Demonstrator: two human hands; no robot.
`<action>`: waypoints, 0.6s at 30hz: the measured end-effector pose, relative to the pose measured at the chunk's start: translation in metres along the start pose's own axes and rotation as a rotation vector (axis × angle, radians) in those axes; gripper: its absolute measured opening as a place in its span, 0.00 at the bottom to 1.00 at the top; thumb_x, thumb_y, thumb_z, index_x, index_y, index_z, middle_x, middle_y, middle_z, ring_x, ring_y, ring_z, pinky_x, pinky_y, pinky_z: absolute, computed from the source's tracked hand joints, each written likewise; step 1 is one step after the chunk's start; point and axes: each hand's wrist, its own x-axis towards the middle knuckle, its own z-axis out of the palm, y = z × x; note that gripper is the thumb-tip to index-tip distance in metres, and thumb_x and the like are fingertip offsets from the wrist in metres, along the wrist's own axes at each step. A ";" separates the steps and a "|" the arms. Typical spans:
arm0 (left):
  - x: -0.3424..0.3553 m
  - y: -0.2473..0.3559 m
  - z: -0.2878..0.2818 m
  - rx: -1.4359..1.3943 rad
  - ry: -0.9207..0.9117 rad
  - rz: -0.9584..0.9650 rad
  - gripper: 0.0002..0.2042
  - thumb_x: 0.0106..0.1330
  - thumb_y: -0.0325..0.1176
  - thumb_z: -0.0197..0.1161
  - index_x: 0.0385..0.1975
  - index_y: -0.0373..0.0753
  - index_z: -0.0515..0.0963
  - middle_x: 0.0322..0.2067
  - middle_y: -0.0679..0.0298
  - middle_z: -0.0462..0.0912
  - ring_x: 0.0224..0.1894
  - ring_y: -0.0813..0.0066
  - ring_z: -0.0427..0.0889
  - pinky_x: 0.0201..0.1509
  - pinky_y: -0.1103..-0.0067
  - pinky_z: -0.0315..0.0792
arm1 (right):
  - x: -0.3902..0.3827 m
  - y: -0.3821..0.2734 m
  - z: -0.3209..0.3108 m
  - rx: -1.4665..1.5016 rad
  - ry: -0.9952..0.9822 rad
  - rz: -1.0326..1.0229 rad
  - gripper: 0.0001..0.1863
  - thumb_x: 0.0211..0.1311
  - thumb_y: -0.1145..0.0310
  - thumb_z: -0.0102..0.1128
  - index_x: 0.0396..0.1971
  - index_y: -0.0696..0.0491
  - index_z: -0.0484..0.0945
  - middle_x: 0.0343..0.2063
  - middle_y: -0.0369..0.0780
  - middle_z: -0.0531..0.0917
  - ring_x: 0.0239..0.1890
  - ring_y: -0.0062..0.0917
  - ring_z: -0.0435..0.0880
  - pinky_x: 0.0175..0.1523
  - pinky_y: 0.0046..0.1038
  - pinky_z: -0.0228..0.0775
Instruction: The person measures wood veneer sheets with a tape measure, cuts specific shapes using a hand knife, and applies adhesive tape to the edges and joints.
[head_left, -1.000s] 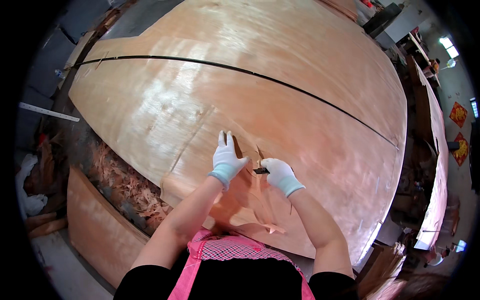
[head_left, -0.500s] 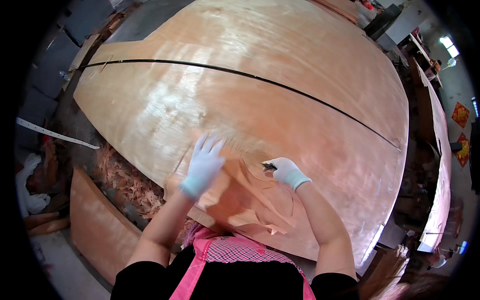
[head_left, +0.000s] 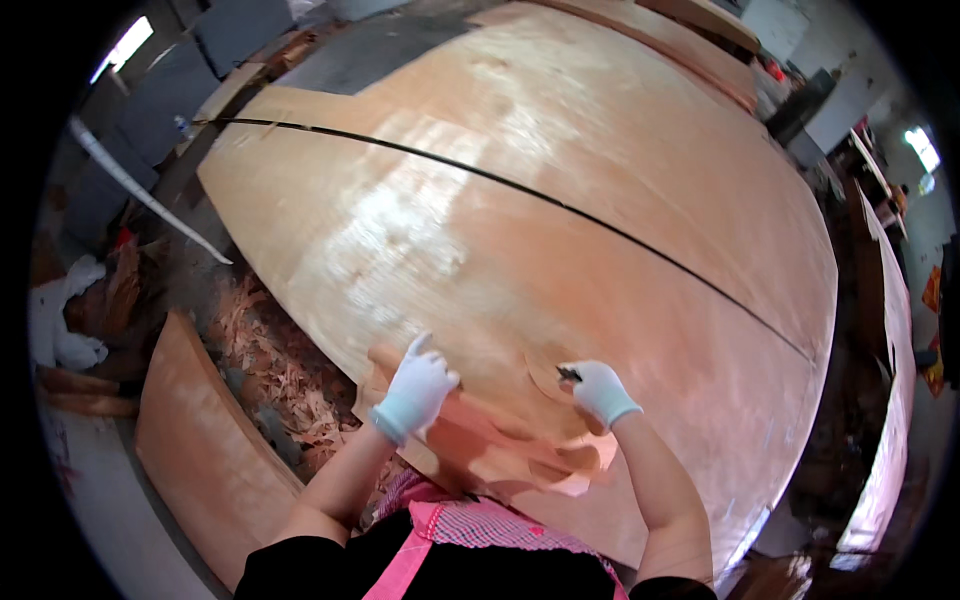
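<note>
Both my hands wear white gloves with pale green cuffs. My left hand is on a thin, crumpled wood veneer sheet, its fingers mostly curled at the sheet and one finger pointing forward. The loose veneer bends and folds between my hands, close to my apron. My right hand is closed round a small dark tool, mostly hidden in the fingers; its exact kind does not show. Beneath both hands spreads a large pale wood veneer surface, with a curved-edged patch beside the tool.
A long black strip crosses the large surface. Torn veneer scraps lie heaped left of it, near a leaning wooden panel. A white strap stands out at the far left, and a tall veneer sheet at the right.
My left hand has come down and its spread fingers have curled. The loose veneer has bunched up toward me. My right hand still holds the tool, while the whole view has shifted.
</note>
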 end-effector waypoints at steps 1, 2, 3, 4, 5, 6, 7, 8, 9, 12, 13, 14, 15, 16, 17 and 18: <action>-0.017 -0.007 0.012 -0.021 0.279 0.078 0.07 0.48 0.34 0.68 0.26 0.45 0.77 0.23 0.64 0.75 0.40 0.65 0.80 0.75 0.54 0.50 | 0.002 0.003 0.000 -0.011 0.010 -0.040 0.09 0.58 0.64 0.58 0.35 0.52 0.82 0.30 0.50 0.82 0.30 0.44 0.80 0.37 0.38 0.70; -0.025 -0.010 0.000 -0.004 0.301 0.068 0.07 0.48 0.34 0.68 0.26 0.45 0.77 0.23 0.64 0.75 0.40 0.65 0.80 0.75 0.54 0.50 | 0.005 0.015 0.002 -0.018 0.013 -0.064 0.09 0.58 0.65 0.58 0.35 0.52 0.82 0.30 0.49 0.83 0.31 0.44 0.80 0.37 0.38 0.70; -0.035 -0.010 -0.021 -0.054 0.328 0.016 0.03 0.51 0.31 0.63 0.25 0.46 0.78 0.23 0.64 0.75 0.40 0.65 0.80 0.74 0.56 0.52 | 0.006 0.025 0.003 -0.026 0.017 -0.081 0.09 0.57 0.65 0.58 0.34 0.51 0.82 0.30 0.49 0.83 0.31 0.44 0.81 0.37 0.38 0.70; -0.046 -0.015 -0.036 -0.103 0.357 -0.041 0.03 0.53 0.28 0.58 0.24 0.46 0.78 0.23 0.63 0.76 0.40 0.64 0.80 0.73 0.57 0.54 | 0.005 0.026 0.004 -0.040 0.031 -0.104 0.09 0.57 0.65 0.58 0.34 0.51 0.82 0.30 0.49 0.83 0.31 0.44 0.81 0.37 0.38 0.70; -0.054 -0.032 -0.043 -0.059 0.406 -0.111 0.04 0.53 0.27 0.58 0.25 0.46 0.79 0.23 0.63 0.76 0.39 0.64 0.80 0.72 0.58 0.56 | 0.005 0.027 0.005 0.039 0.027 -0.017 0.09 0.56 0.65 0.59 0.34 0.51 0.83 0.30 0.48 0.84 0.31 0.43 0.81 0.38 0.37 0.70; -0.065 -0.052 -0.048 -0.026 0.437 -0.226 0.05 0.53 0.27 0.59 0.28 0.46 0.79 0.24 0.63 0.76 0.38 0.63 0.80 0.71 0.58 0.57 | 0.005 0.025 0.008 0.121 0.021 0.066 0.09 0.56 0.64 0.60 0.35 0.50 0.83 0.30 0.47 0.84 0.32 0.42 0.82 0.38 0.37 0.71; -0.071 -0.076 -0.053 0.006 0.501 -0.298 0.06 0.53 0.27 0.59 0.29 0.46 0.79 0.25 0.63 0.76 0.38 0.63 0.80 0.70 0.58 0.58 | 0.009 0.022 0.009 0.112 0.028 0.048 0.09 0.56 0.64 0.60 0.35 0.50 0.83 0.30 0.47 0.84 0.32 0.42 0.82 0.38 0.37 0.71; -0.076 -0.101 -0.057 0.037 0.565 -0.368 0.06 0.53 0.27 0.60 0.30 0.46 0.79 0.25 0.62 0.77 0.39 0.62 0.79 0.70 0.59 0.58 | 0.015 0.019 0.010 0.041 0.011 0.071 0.11 0.55 0.63 0.61 0.36 0.49 0.84 0.31 0.47 0.85 0.33 0.42 0.83 0.40 0.36 0.72; -0.079 -0.124 -0.056 0.082 0.634 -0.415 0.06 0.53 0.28 0.61 0.30 0.46 0.79 0.26 0.62 0.77 0.39 0.62 0.79 0.69 0.59 0.59 | 0.018 0.018 0.012 -0.033 -0.001 0.095 0.12 0.55 0.61 0.62 0.37 0.48 0.85 0.32 0.46 0.85 0.35 0.41 0.84 0.41 0.36 0.73; -0.068 -0.194 -0.046 0.174 0.759 -0.506 0.07 0.54 0.29 0.64 0.33 0.46 0.79 0.27 0.62 0.77 0.39 0.62 0.79 0.69 0.59 0.58 | 0.017 0.023 0.018 -0.120 0.121 0.032 0.13 0.54 0.59 0.63 0.38 0.47 0.85 0.34 0.47 0.85 0.39 0.42 0.84 0.43 0.37 0.74; -0.067 -0.213 -0.047 0.187 0.807 -0.581 0.09 0.54 0.30 0.64 0.36 0.45 0.79 0.28 0.62 0.77 0.40 0.62 0.78 0.69 0.60 0.58 | 0.017 0.019 0.023 -0.137 0.130 0.017 0.13 0.54 0.59 0.63 0.38 0.47 0.85 0.34 0.47 0.85 0.39 0.42 0.84 0.43 0.37 0.74; -0.064 -0.228 -0.050 0.191 0.859 -0.652 0.11 0.54 0.32 0.65 0.38 0.45 0.80 0.30 0.62 0.77 0.42 0.62 0.78 0.69 0.60 0.58 | 0.016 0.017 0.024 -0.166 0.134 0.072 0.13 0.56 0.59 0.62 0.38 0.47 0.86 0.34 0.46 0.86 0.39 0.42 0.85 0.44 0.37 0.75; -0.057 -0.227 -0.061 0.199 0.852 -0.689 0.16 0.54 0.34 0.66 0.44 0.43 0.79 0.36 0.60 0.79 0.45 0.60 0.77 0.69 0.61 0.57 | 0.013 0.018 0.024 -0.196 0.140 0.136 0.12 0.57 0.60 0.61 0.39 0.46 0.86 0.35 0.46 0.86 0.40 0.41 0.85 0.44 0.36 0.75; -0.058 -0.227 -0.063 0.197 0.866 -0.707 0.16 0.54 0.34 0.66 0.44 0.43 0.79 0.36 0.60 0.79 0.45 0.60 0.77 0.69 0.61 0.57 | 0.013 0.011 0.027 -0.213 0.144 0.121 0.12 0.57 0.60 0.61 0.39 0.46 0.86 0.35 0.46 0.86 0.40 0.41 0.85 0.44 0.36 0.75; -0.060 -0.226 -0.063 0.169 0.946 -0.649 0.18 0.55 0.36 0.67 0.47 0.42 0.79 0.40 0.59 0.79 0.48 0.59 0.76 0.69 0.61 0.58 | 0.012 0.003 0.029 -0.233 0.172 0.118 0.12 0.57 0.60 0.61 0.38 0.47 0.86 0.35 0.47 0.85 0.40 0.42 0.85 0.44 0.37 0.75; -0.060 -0.224 -0.059 0.138 1.023 -0.585 0.20 0.55 0.37 0.68 0.49 0.41 0.78 0.45 0.57 0.80 0.51 0.58 0.75 0.68 0.62 0.59 | 0.010 -0.003 0.031 -0.252 0.202 0.122 0.12 0.57 0.60 0.61 0.37 0.47 0.86 0.35 0.47 0.85 0.41 0.43 0.84 0.44 0.38 0.75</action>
